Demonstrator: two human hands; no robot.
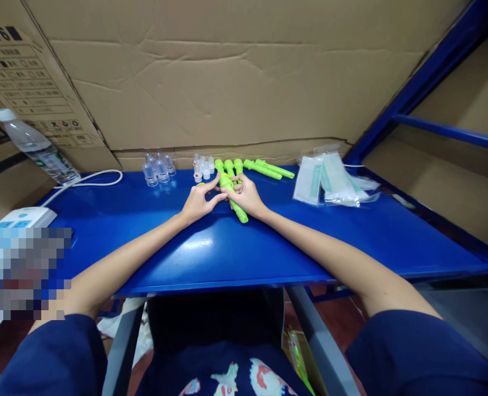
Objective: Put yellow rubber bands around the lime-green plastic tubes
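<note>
My left hand [198,201] and my right hand [246,195] meet over the middle of the blue table [211,253]. My right hand grips a bright green plastic tube [238,210] that slants toward me. My left hand pinches its far end, and whether it holds a small part there I cannot make out. Just behind my hands lie several more green tubes [264,168]. Small white caps with red tips [203,168] stand to their left. A cluster of clear small vials [157,169] sits further left.
Clear plastic packets [330,179] lie at the right of the table. A water bottle [33,146] leans at the far left, with a white cable [91,179] and a white power strip [23,217]. Cardboard [227,82] walls the back. A blue rack frame [433,129] stands right.
</note>
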